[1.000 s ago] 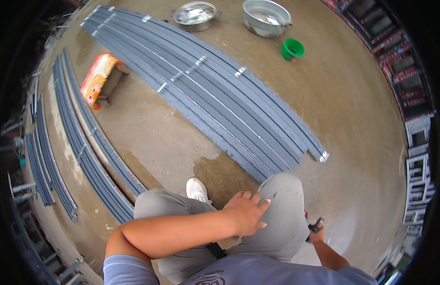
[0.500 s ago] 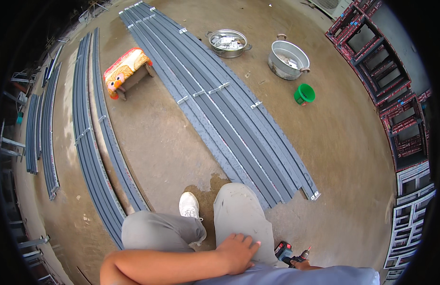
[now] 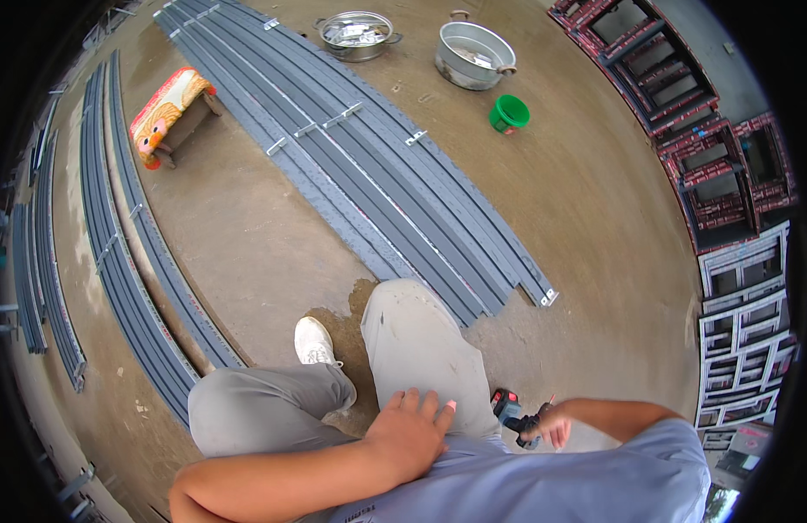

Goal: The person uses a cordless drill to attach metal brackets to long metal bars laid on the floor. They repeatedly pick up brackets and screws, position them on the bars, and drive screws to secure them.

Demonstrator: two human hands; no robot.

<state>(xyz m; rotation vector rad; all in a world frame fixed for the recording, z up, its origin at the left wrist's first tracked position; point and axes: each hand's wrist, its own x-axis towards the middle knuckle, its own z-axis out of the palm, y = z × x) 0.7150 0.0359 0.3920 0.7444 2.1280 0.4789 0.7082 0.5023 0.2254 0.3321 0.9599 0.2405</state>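
Observation:
My left hand (image 3: 410, 431) lies flat on my right thigh, fingers a little apart, holding nothing. To the right of that leg, my right hand (image 3: 552, 427) is closed on a black cordless drill (image 3: 513, 420) with a red-and-black battery. The drill sits low beside my knee, its thin bit pointing up and away. Part of its body is hidden by my fingers, which look slightly blurred. Ahead of my knees stretches a wide row of long grey metal profiles (image 3: 369, 187), laid side by side with small silver brackets (image 3: 306, 131) across them.
More grey profiles (image 3: 129, 253) lie left. A low stool (image 3: 172, 113) with a colourful cover stands between the rows. Beyond are two metal pots (image 3: 475, 54) holding small parts, and a green bucket (image 3: 509, 113). Dark red-taped frames (image 3: 656, 70) and white frames (image 3: 743, 322) line the right.
The view has shifted, so the scene sits higher and further left. More of my right forearm and hand shows at the drill. My left hand stays on my thigh.

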